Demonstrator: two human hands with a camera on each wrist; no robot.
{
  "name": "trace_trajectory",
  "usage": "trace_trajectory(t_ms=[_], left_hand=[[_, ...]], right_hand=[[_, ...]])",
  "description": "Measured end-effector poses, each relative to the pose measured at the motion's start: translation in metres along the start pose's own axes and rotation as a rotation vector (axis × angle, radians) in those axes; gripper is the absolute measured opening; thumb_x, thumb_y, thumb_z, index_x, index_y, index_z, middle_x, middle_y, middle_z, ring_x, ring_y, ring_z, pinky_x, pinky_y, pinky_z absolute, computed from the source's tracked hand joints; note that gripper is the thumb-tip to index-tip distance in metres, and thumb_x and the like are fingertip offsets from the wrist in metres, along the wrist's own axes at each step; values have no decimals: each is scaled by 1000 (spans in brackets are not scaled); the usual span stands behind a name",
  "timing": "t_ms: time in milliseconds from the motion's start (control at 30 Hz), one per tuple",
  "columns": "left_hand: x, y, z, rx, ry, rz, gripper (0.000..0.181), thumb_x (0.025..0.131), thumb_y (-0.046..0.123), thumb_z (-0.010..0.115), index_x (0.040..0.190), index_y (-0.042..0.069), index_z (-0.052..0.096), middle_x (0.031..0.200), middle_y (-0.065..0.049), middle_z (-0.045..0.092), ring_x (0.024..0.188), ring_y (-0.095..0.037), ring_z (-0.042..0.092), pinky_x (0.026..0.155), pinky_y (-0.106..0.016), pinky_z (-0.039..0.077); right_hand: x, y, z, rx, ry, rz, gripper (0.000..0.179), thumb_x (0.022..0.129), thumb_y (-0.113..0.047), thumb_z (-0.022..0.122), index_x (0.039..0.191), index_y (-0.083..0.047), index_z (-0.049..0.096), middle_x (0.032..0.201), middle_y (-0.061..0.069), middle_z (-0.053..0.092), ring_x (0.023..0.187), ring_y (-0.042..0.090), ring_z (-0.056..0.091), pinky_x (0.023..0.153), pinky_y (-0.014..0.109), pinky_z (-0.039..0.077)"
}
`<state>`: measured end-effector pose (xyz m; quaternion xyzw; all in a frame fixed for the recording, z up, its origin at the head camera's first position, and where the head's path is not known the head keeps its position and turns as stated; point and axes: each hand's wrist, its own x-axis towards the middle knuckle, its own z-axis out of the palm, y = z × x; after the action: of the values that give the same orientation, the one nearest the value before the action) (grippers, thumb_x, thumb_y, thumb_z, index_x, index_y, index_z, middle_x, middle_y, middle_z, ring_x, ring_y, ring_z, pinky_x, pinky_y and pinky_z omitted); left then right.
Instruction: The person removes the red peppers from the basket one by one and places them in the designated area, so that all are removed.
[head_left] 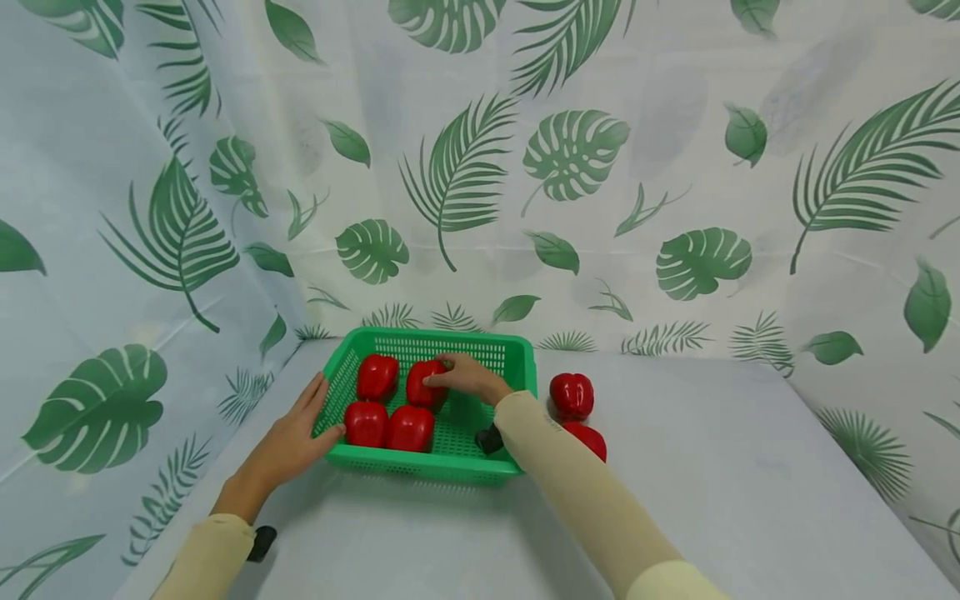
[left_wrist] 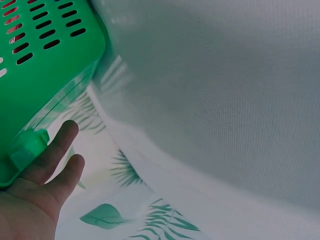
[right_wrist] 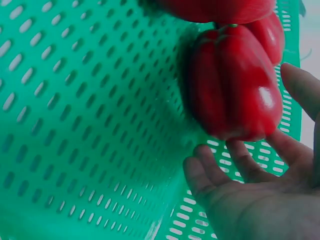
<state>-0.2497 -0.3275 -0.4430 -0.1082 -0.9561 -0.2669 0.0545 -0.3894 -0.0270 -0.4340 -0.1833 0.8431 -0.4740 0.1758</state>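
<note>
Several red bell peppers lie in a green plastic basket (head_left: 457, 468) on the table. My right hand (head_left: 468, 377) reaches into it around the back middle bell pepper (head_left: 422, 385). In the right wrist view, a fingertip meets the lower end of that bell pepper (right_wrist: 235, 85), while the thumb stands apart from it and the other fingers are spread loosely. My left hand (head_left: 288, 442) rests against the basket's left side near the front corner. Two of its fingers extend straight along the basket wall (left_wrist: 45, 85) in the left wrist view; its thumb is hidden there.
To the right of the basket, two more bell peppers (head_left: 572, 396) lie on the white table (head_left: 712, 467), the nearer one partly hidden by the right sleeve (head_left: 577, 475). A leaf-printed curtain (head_left: 480, 200) hangs behind the table and along its sides.
</note>
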Motion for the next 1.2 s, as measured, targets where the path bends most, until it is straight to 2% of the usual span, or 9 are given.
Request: trace_trajectory(t_ms=[233, 533, 767, 1067, 1200], left_hand=[[-1, 0, 0, -3, 3, 3, 89, 106, 41, 59, 165, -11, 19, 175, -27, 12, 149, -59, 34, 110, -76, 38], [-1, 1, -2, 1, -12, -1, 88, 106, 41, 58, 166, -10, 17, 176, -27, 10, 149, -59, 32, 112, -75, 36], [1, 0, -2, 4, -13, 2, 88, 107, 41, 58, 166, -10, 18, 176, -27, 10, 149, -60, 33, 111, -76, 37], [3, -3, 0, 0, 1, 7, 88, 106, 41, 58, 166, -10, 18, 176, -26, 10, 149, -60, 33, 111, -76, 37], [2, -2, 1, -4, 2, 4, 88, 106, 41, 59, 166, -10, 19, 176, -27, 11, 150, -59, 31, 110, -77, 38]], right_hand=[[-2, -2, 3, -31, -31, -14, 60, 102, -25, 72, 151, 3, 53, 137, 16, 63, 127, 34, 58, 111, 51, 49], [-1, -1, 2, -19, -27, -1, 57, 101, -22, 74, 150, 0, 55, 138, 17, 62, 127, 34, 58, 113, 53, 47], [0, -4, 1, 19, -36, 6, 53, 101, -15, 74, 149, 1, 57, 134, 17, 64, 117, 31, 63, 103, 46, 56], [0, -6, -1, 61, -25, 2, 50, 102, -13, 71, 149, 0, 58, 137, 18, 62, 116, 32, 63, 101, 48, 58], [2, -3, -2, 113, -19, 9, 51, 102, -13, 71, 148, 0, 58, 138, 19, 61, 117, 34, 63, 101, 50, 58]])
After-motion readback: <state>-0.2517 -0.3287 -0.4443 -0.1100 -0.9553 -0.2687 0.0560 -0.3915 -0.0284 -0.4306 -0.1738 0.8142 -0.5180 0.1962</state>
